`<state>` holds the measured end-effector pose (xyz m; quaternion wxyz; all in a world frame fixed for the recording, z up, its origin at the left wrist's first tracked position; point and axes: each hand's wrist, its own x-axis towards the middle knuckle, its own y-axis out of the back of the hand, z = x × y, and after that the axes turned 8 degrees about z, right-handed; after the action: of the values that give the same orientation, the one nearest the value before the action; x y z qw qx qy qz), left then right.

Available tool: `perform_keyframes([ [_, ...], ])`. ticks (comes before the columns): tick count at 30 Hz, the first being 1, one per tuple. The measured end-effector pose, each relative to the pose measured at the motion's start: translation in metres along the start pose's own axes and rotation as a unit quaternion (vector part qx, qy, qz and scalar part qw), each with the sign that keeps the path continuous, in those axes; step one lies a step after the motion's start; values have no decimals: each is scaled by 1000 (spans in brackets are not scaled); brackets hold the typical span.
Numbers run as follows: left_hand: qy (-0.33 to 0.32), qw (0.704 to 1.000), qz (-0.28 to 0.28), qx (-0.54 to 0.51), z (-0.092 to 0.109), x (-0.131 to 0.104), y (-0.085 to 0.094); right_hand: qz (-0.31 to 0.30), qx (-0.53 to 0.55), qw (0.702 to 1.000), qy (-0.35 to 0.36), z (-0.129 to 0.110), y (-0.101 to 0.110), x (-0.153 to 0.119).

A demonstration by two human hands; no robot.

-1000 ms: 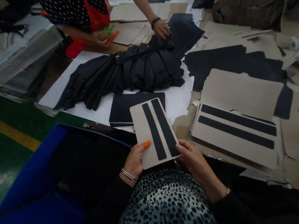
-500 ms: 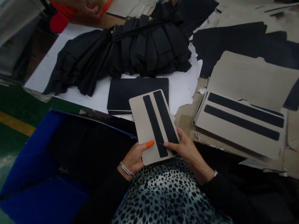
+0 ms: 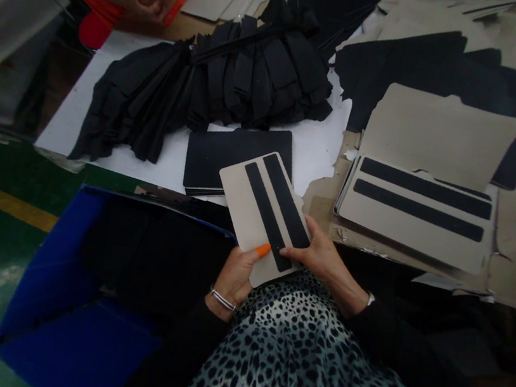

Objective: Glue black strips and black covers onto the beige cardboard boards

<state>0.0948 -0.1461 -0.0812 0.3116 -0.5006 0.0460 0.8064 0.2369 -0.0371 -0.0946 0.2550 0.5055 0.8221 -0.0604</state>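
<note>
One blue bin (image 3: 68, 346), near left, dark material inside. Farther off on that side, a co-worker's hand (image 3: 147, 8) beside an orange-handled item (image 3: 179, 4); details blurred.

Left of centre: heap of dark cloth strips (image 3: 249, 80), overlapping and bunched, on white sheeting (image 3: 75, 110). Plenty in it; no count possible. Just nearer, a dark panel stack (image 3: 225, 157), partly covered from this viewpoint.

Centre, near edge: beige panel (image 3: 241, 207), raised in both hands and slanted. Two dark bands (image 3: 265, 214) run lengthwise on its upper face, side by side, a beige gap between. Both look in place, lying flat as far as uncovered parts show. Underside hidden.

Right: beige stack (image 3: 379, 220), its top piece bearing the same two bands. Behind it, a plain beige panel (image 3: 439, 132), no bands on the visible face. Dark sheets (image 3: 414, 68) fanned beyond. Judgement: banding on the held piece seems complete; how many pieces are left, cannot tell.

Hands. Left hand (image 3: 233, 276): closed on the panel's near left corner, orange-covered thumb (image 3: 263, 250) flat on top, fingers underneath and mostly hidden. Right hand (image 3: 325, 264): pinching the near right edge, thumb laid across the face, pointing left, forefinger along the rim. Grip snug, little opening beyond the panel's thickness.
</note>
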Motion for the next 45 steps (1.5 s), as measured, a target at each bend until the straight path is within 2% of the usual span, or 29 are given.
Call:
perform_keyframes([
  [6, -24, 999, 28, 9, 0, -3, -4, 7, -11, 1000, 9, 5, -1, 2],
  [20, -16, 999, 27, 14, -1, 1, -5, 27, -59, 998, 16, 5, 1, 2],
  [23, -37, 999, 26, -3, -2, 2, -7, 12, -45, 999, 2, 1, 0, 1],
  [26, -66, 997, 27, -9, -4, 4, -10, -30, -12, 999, -9, -2, 0, -1],
  [28, -82, 996, 42, -8, -6, 7, -12, -63, 10, 998, -12, -3, 0, -1],
  [30, -95, 993, 62, -13, -8, 9, -13, -71, 21, 997, -13, -2, 0, -2],
  [38, -113, 986, 117, -37, -15, 8, -21, 1, -22, 1000, 1, 7, -7, -2],
  [45, -128, 980, 139, -58, -17, 5, -24, 3, -44, 999, 31, 15, -8, -1],
])
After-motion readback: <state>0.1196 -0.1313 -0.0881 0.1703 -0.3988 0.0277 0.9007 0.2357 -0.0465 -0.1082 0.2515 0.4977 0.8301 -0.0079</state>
